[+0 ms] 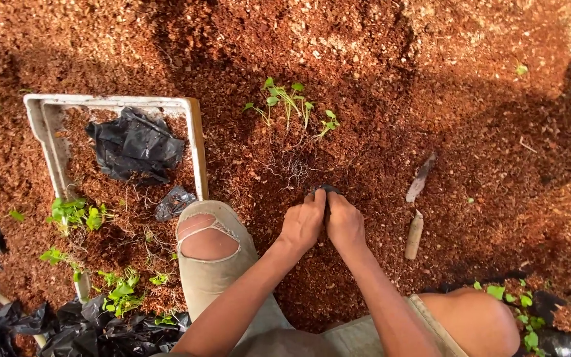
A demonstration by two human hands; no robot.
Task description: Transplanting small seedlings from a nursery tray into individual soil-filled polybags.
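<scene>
My left hand (303,223) and my right hand (343,221) are pressed together over the reddish-brown soil (365,79), both gripping a small black plastic bag (326,190) whose top edge shows just above my fingers. A bunch of pulled green seedlings (290,104) with pale roots lies on the soil a little beyond my hands. My bent knee in torn trousers (207,239) sits just left of my left hand.
A white tray (196,142) at the left holds soil, crumpled black bags (135,142) and seedlings (74,213). Two wooden sticks (415,233) lie right of my hands. More black bags (67,330) sit bottom left, potted seedlings (520,304) bottom right.
</scene>
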